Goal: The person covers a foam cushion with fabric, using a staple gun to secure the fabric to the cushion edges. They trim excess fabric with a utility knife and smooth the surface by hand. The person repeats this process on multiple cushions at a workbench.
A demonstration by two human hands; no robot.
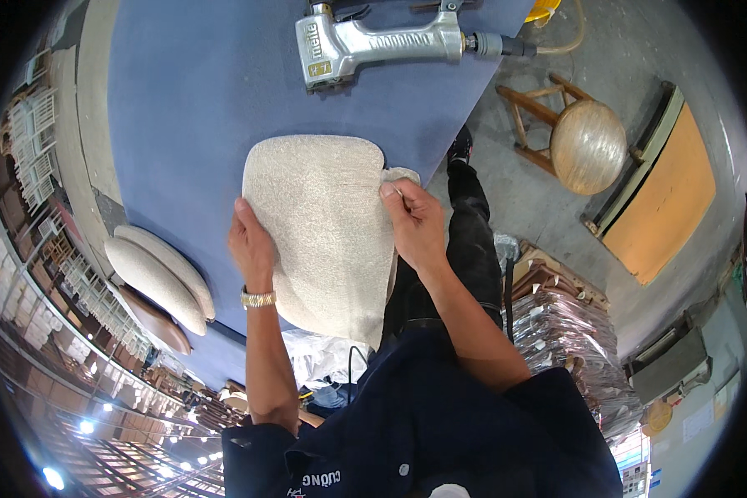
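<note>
In front of me lies a seat pad (319,224) covered in beige woven fabric, partly on the blue-topped table and reaching over its near edge towards my body. My left hand (251,245) holds its left edge, with a metal watch on that wrist. At the upper right corner, my right hand (417,226) pinches a loose flap of the fabric (402,175) between thumb and fingers. Beyond the pad, a silver air staple gun (382,46) rests on the table, joined to a hose at its right end. Neither hand touches the gun.
Several beige padded pieces (159,278) are stacked at the table's left edge, by a brown one (153,319). On the right stand a round wooden stool (588,148), an orange-topped board (664,199) and a plastic-wrapped stack (560,340). The air hose (574,41) runs off the table's right side.
</note>
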